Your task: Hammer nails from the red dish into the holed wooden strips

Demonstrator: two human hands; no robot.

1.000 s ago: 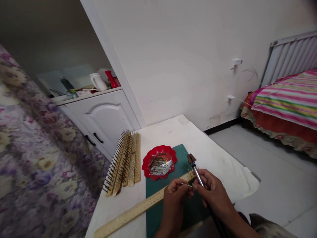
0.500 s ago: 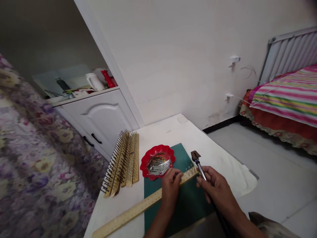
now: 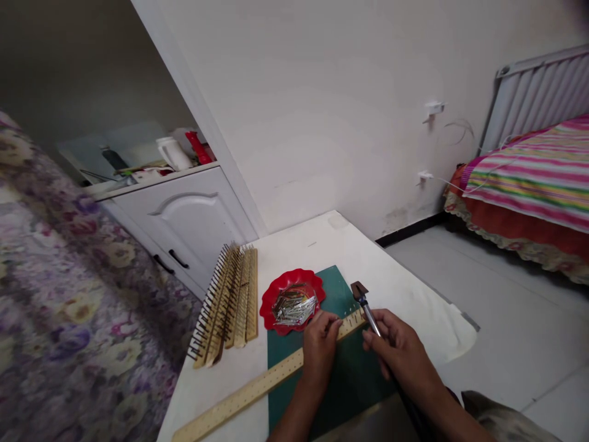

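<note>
A long wooden strip (image 3: 248,393) drilled with a row of holes lies slantwise across a green cutting mat (image 3: 340,374) on the white table (image 3: 405,294). My left hand (image 3: 319,344) rests on the strip near its far end, fingers pinched together at the wood; whether a pin is in them is hidden. My right hand (image 3: 398,353) is closed round the metal shaft of a small hammer (image 3: 363,298), whose dark head hangs just above the strip's end. A red scalloped dish (image 3: 289,299) full of silver pins sits just left of my left hand.
A stack of wooden strips with pins set in them (image 3: 230,301) lies at the table's left. A flowered cloth (image 3: 55,276) covers the left side. Behind stands a white cabinet (image 3: 184,215) with clutter on top. A bed with a striped cover (image 3: 534,178) is at the right.
My left hand has moved forward from in front of my right hand, where it held a pin, down onto the strip's far end. The hammer has stayed near the strip's end.
</note>
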